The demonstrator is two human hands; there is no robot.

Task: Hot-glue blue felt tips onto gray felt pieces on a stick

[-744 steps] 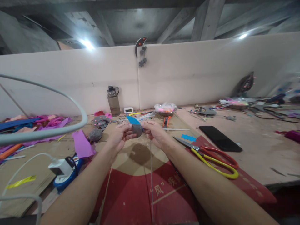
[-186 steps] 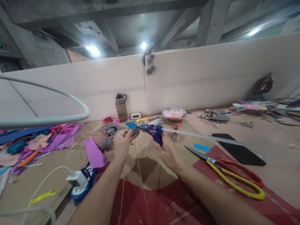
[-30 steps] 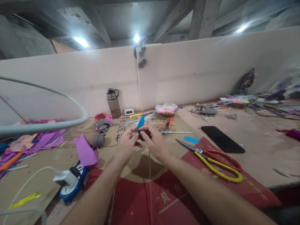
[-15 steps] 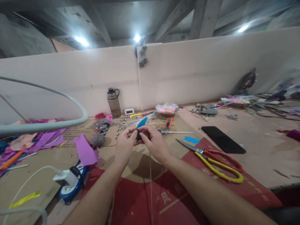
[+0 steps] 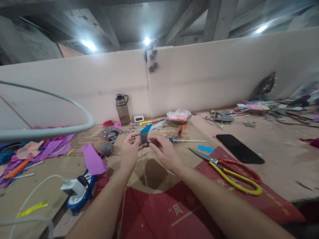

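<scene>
A blue curved, pointed piece (image 5: 145, 129), its lower part wrapped in dark grey yarn (image 5: 144, 138), is held upright above the cardboard. My left hand (image 5: 130, 147) pinches its left side between thumb and fingers. My right hand (image 5: 163, 151) has its fingertips curled in at the piece's right edge; its grip there is partly hidden. A thin pale strand (image 5: 146, 172), blurred, hangs below the piece. To the left of my left hand lies a grey yarn ball (image 5: 106, 148). Scissors with red and yellow handles (image 5: 234, 172) rest right of my right hand.
A black phone (image 5: 239, 148), a blue zigzag-edged cutout (image 5: 205, 148) and an orange cutter (image 5: 180, 131) lie to the right. A bottle (image 5: 123, 111) stands at the back. On the left are purple scraps (image 5: 92, 159), a power strip (image 5: 81, 197) and a white tube (image 5: 50, 132).
The piece has turned to show its grey wrapped face, and my hands have parted slightly. The hanging strand has swung leftward. The whole view has shifted a little.
</scene>
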